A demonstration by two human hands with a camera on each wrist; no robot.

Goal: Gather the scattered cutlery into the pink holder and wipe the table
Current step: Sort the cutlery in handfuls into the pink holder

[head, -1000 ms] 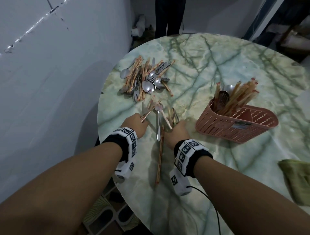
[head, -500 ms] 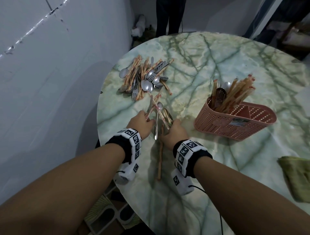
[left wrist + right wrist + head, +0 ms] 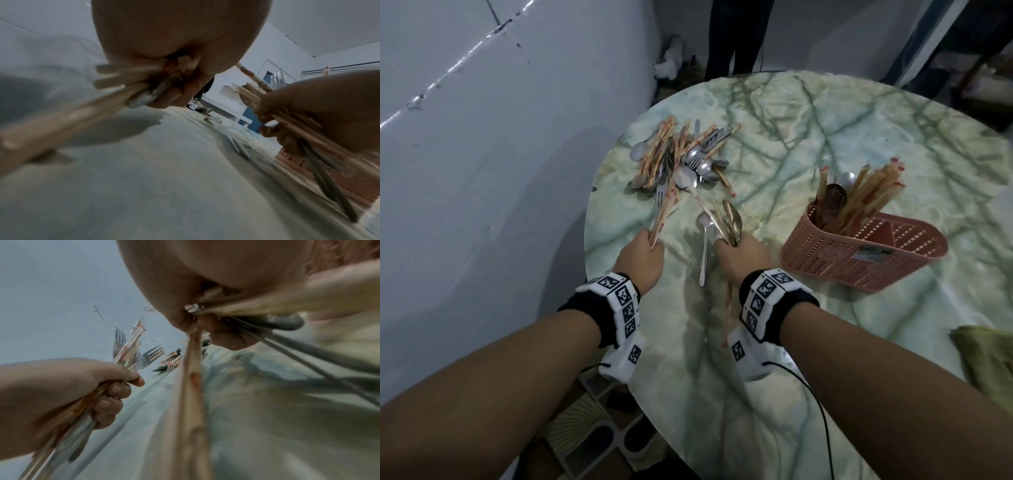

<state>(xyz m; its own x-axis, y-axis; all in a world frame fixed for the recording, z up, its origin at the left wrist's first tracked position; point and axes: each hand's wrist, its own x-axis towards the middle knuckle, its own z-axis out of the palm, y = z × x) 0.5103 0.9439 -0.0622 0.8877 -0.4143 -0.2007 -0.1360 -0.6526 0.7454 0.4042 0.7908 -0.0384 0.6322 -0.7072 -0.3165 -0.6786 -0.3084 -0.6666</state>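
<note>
The round marble table (image 3: 825, 144) carried everything, its green-veined top bare between the groups of things, which left room for the wiping that was not yet begun. Toward its right side lay the pink holder (image 3: 866, 263), tipped so that its open mouth faced up and away, with chopsticks and a dark ladle already leaning out of its far compartment; the near compartment looked empty, probably kept for the metal pieces. At the far left edge the heap of scattered cutlery (image 3: 681, 161) remained, forks, spoons and chopsticks crossed over one another. A green cloth (image 3: 989, 363) waited at the right edge, well apart from the hands, presumably for the wipe.

The left hand (image 3: 642, 260) was clenched round a bundle of chopsticks (image 3: 664, 212) and forks, their ends fanning toward the heap. The right hand (image 3: 743, 255) gripped spoons and chopsticks together, handles trailing back under the wrist. Between the hands one loose spoon (image 3: 703, 240) lay on the table, seemingly missed by both grips.
</note>
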